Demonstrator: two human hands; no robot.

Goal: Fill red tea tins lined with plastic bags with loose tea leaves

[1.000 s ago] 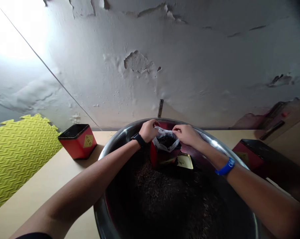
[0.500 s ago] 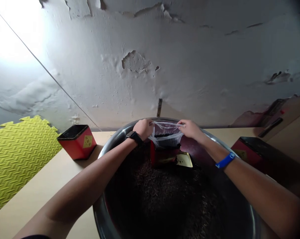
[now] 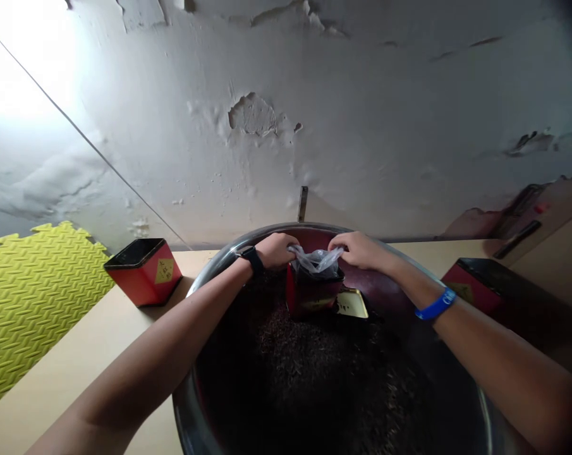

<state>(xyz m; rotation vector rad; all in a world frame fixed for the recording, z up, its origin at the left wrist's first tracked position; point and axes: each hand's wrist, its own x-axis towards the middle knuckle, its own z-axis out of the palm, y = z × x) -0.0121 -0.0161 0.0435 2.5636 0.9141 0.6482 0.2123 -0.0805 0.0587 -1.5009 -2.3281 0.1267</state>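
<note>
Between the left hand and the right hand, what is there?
A translucent bag, pinched at each side, spans the gap at the mouth of the tin in the basin; the head view shows it.

basin (image 3: 214, 262): cropped below | yellow mat (image 3: 39, 303): cropped left | bag (image 3: 318, 258) interior: unclear

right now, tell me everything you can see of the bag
The bag is thin, translucent, plastic-looking and crumpled. It rises from the mouth of the tin in the basin; its lower part is hidden inside. The left hand and right hand pinch opposite sides of its top, which sags between them.
</note>
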